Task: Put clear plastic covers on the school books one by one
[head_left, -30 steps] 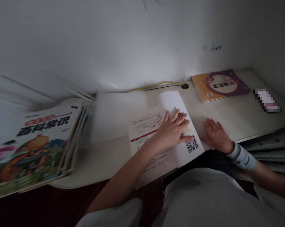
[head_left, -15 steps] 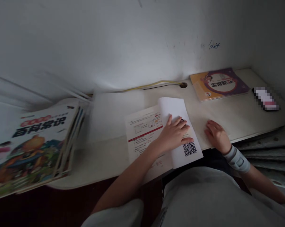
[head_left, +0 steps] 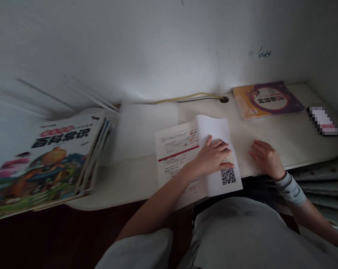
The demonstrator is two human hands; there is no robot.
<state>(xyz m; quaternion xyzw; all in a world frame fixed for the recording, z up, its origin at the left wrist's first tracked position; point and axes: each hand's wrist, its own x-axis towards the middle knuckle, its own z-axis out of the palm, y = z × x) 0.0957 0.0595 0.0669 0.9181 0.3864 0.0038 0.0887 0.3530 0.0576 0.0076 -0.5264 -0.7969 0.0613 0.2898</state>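
An open booklet point(head_left: 174, 164) lies on the desk in front of me, its left page printed with text, diagrams and a red band. The mostly white right page point(head_left: 211, 127) carries a QR code near its lower edge. My left hand point(head_left: 214, 158) rests flat on this page with its fingers spread, covering part of the print. To the right of the booklet, my right hand point(head_left: 266, 158) lies on the bare desk near the front edge. Its fingers are loosely bent and a little apart, and nothing shows in them. A grey band circles my right wrist.
Several picture books point(head_left: 59, 160) are stacked at the left. An orange and purple book point(head_left: 268, 100) lies at the back right, with a phone point(head_left: 323, 120) beside it. Yellow and black cables run along the wall to a hole point(head_left: 224, 99) in the desk point(head_left: 129, 186).
The view has turned slightly left, so the desk and books sit farther right in the picture. My left hand stays on the page. The fingers of my right hand have shifted slightly.
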